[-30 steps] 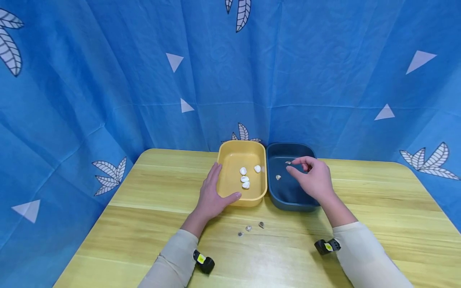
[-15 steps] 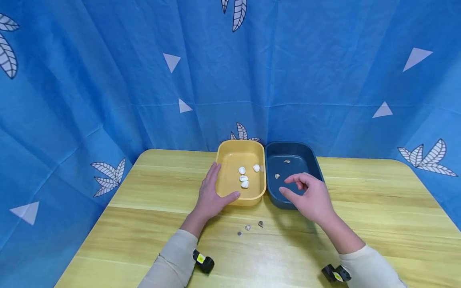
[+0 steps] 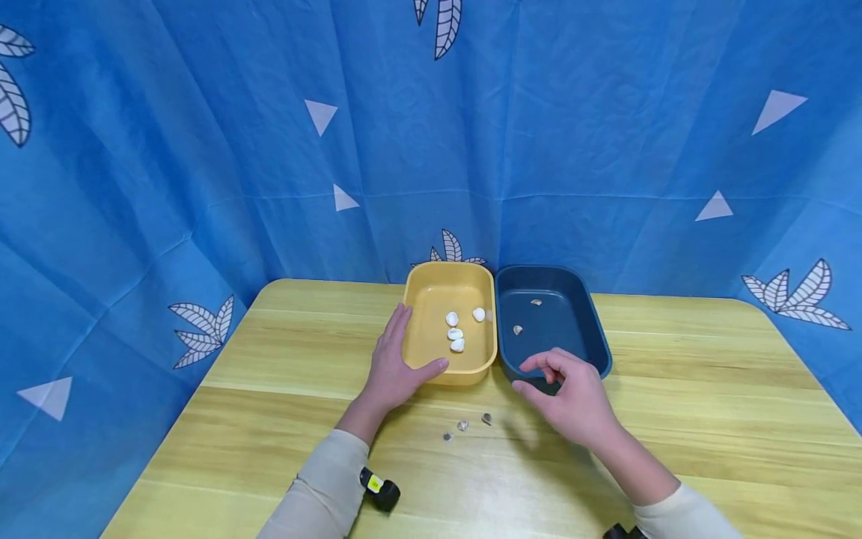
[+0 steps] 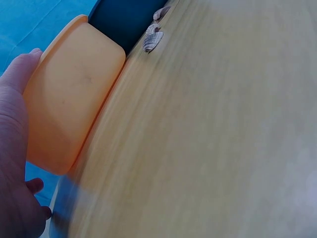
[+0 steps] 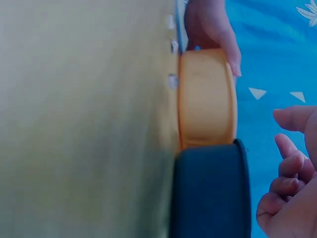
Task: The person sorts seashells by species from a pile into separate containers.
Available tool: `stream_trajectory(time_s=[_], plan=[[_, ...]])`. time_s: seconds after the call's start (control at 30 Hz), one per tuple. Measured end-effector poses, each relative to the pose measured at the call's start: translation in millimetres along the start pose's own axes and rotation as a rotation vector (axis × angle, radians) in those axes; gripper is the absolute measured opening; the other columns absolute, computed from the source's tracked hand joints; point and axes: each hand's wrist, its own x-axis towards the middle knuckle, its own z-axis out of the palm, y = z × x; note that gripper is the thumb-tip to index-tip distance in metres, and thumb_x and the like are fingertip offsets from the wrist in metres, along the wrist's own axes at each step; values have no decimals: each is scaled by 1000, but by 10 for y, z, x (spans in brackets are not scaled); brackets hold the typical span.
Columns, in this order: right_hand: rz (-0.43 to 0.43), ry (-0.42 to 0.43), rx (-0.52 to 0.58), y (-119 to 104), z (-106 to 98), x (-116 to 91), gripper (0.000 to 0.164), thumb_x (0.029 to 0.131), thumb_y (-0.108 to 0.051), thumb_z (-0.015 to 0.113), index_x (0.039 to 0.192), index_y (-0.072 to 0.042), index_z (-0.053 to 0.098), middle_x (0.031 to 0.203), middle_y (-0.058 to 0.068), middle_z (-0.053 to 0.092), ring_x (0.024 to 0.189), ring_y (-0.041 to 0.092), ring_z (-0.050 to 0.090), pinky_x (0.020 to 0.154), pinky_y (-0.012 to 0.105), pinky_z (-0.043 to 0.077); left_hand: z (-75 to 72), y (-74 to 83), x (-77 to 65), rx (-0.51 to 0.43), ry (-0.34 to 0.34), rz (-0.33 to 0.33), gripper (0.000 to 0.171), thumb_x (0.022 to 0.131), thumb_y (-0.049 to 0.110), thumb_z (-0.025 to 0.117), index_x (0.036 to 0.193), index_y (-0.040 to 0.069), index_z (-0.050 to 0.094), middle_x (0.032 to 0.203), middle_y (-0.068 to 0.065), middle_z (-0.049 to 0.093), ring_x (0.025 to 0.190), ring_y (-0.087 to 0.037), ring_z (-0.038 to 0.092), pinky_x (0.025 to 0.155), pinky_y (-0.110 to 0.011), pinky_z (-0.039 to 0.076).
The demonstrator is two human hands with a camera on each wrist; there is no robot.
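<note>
My left hand (image 3: 390, 370) rests against the left side of a yellow tray (image 3: 431, 296), its thumb on the front rim and its fingers straight. Several white shells (image 3: 455, 334) lie inside that tray. Over the front edge of a dark blue tray (image 3: 555, 318) is my right hand (image 3: 572, 397), with a gap between thumb and forefinger and nothing held. Two small brownish shells, one at the back (image 3: 536, 302) and one at the left (image 3: 517, 329), lie in the blue tray. Three small ridged shells (image 4: 152, 41) lie on the table before the trays.
Both trays stand side by side at the back of the wooden table (image 3: 269, 419). A blue patterned curtain (image 3: 417, 150) hangs right behind them. A small black camera (image 3: 385, 494) is strapped to the left wrist.
My right hand has drawn back from inside the blue tray toward its front edge, and the shell at its fingertips now lies released in the tray. The left hand keeps its place.
</note>
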Motion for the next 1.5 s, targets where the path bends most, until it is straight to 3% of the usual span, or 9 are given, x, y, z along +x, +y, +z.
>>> stream_trajectory(time_s=[0.23,0.37,0.53,0.8,1.0,1.5], plan=[[-107,-36,-19,0,108,-100,27,73,-8,89,88,-22,71,68,-3,46,66,12,46,58,21,35,-3,3,-2,-4,1,8,110,76,60,79,161,20,22,165,11,9,148,-26,15,113,-59,20],[-117,-56,-13,13,156,-137,26,72,-8,89,87,-20,71,69,-1,48,66,15,48,59,22,36,-6,9,-1,-6,4,9,109,76,57,80,161,20,22,165,12,9,148,-26,16,113,-60,20],[-94,-106,-30,26,214,-177,24,73,-11,90,88,-17,72,70,-2,50,66,16,50,58,24,38,-6,-1,3,-12,11,13,108,76,54,82,160,20,23,165,10,10,148,-27,16,113,-60,19],[-47,-188,-18,15,320,-246,22,75,-16,89,87,-20,72,69,-6,47,66,8,45,58,25,39,-10,-15,6,-10,5,17,112,74,66,76,161,20,23,166,9,9,148,-27,16,113,-59,19],[40,-250,-17,40,392,-251,20,75,-16,88,86,-20,72,68,-8,47,64,7,44,58,26,39,-7,-12,8,1,5,24,112,74,66,76,160,19,23,166,7,10,148,-26,16,113,-58,19],[121,-358,-151,112,525,-161,16,78,-23,85,82,-24,70,65,-10,47,60,6,44,57,28,40,-11,8,8,-4,2,9,110,75,61,78,161,20,22,166,9,9,148,-25,15,114,-58,18]])
